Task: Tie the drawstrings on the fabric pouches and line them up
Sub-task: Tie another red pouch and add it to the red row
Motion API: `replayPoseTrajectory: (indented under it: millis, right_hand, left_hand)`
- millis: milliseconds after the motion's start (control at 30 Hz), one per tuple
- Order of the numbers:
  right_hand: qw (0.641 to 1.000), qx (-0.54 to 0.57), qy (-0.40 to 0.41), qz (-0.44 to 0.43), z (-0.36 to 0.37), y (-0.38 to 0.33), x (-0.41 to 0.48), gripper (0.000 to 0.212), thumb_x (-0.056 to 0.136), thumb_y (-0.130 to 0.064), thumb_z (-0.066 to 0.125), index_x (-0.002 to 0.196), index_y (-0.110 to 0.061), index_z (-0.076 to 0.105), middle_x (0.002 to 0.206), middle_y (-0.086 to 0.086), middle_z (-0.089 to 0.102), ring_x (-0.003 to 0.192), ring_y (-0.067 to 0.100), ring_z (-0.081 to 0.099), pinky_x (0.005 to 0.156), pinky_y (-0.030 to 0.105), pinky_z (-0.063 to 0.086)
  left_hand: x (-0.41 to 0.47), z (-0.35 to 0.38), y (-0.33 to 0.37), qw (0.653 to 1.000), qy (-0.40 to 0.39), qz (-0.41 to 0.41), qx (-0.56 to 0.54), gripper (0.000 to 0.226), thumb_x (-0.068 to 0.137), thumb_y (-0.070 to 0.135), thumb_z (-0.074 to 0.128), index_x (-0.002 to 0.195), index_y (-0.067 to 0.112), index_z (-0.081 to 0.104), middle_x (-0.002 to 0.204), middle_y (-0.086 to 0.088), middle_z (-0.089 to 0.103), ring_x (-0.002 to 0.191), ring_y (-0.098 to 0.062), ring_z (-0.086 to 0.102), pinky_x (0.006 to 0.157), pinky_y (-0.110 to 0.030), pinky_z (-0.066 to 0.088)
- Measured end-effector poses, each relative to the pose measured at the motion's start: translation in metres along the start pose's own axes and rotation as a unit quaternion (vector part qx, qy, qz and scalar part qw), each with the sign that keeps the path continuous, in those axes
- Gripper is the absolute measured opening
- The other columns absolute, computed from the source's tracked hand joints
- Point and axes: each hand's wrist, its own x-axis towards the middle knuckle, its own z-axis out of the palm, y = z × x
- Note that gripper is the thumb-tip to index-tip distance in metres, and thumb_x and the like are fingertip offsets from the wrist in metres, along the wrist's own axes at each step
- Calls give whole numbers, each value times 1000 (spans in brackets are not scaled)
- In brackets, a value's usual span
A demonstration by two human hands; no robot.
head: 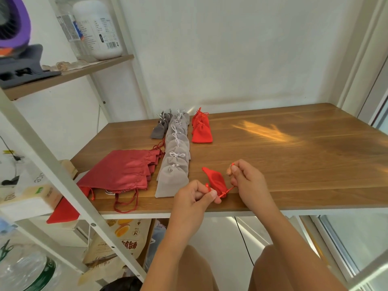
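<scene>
A small bright red pouch (216, 180) lies near the table's front edge between my hands. My left hand (194, 196) pinches one end of its red drawstring, and my right hand (247, 181) pinches the other end; the string is pulled taut at the pouch's neck. Further back stand three rows of tied pouches: dark grey pouches (160, 128), a long line of light grey pouches (176, 162), and a short line of red pouches (201, 131).
A stack of larger dark red drawstring bags (121, 171) lies at the front left of the wooden table (294, 156). A white shelf frame (52, 164) with bottles and boxes stands at the left. A wall runs behind the table.
</scene>
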Motion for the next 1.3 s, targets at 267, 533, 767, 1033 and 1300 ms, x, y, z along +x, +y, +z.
replayPoseTrajectory:
  millis: [267,533,767,1033,1300]
  right_hand:
    - [991,76,-106,-36,-15,-13,-9,24,98,-6,48,84,-12,66,62,-7,62,58,3,50,59,13,40]
    - [974,116,-179,-80,-17,-24,-9,17,83,-20,64,90,-26,78,103,-14,68,114,5,55,90,20,46]
    - [979,121,-161,-42,-14,-29,-7,21,83,-12,68,86,-30,77,81,1,74,70,8,61,69,20,48]
    - [978,-90,-135,-130,-21,-21,-12,21,77,-13,78,95,-23,78,83,-1,72,79,11,66,75,25,51]
    - [971,-138,-52,-190,-25,-24,-14,10,83,-12,70,85,-20,76,82,-20,68,82,-5,62,73,6,41]
  left_hand:
    - [4,-5,9,998,64,0,17,6,86,18,69,81,18,72,69,7,73,71,2,65,70,-6,42]
    - [8,-5,17,989,-46,34,133,20,91,20,62,82,28,77,55,17,56,55,-1,45,55,-16,35]
    - [5,-2,15,994,-52,24,89,16,86,30,70,74,22,77,59,-3,58,60,-7,47,61,-23,37]
    - [12,-7,23,996,-2,-86,-31,32,91,24,62,65,8,73,49,6,54,48,-6,34,53,-20,29]
    - [14,-14,20,985,-63,-136,-83,17,87,24,65,88,12,77,69,9,67,54,-3,33,47,-11,26]
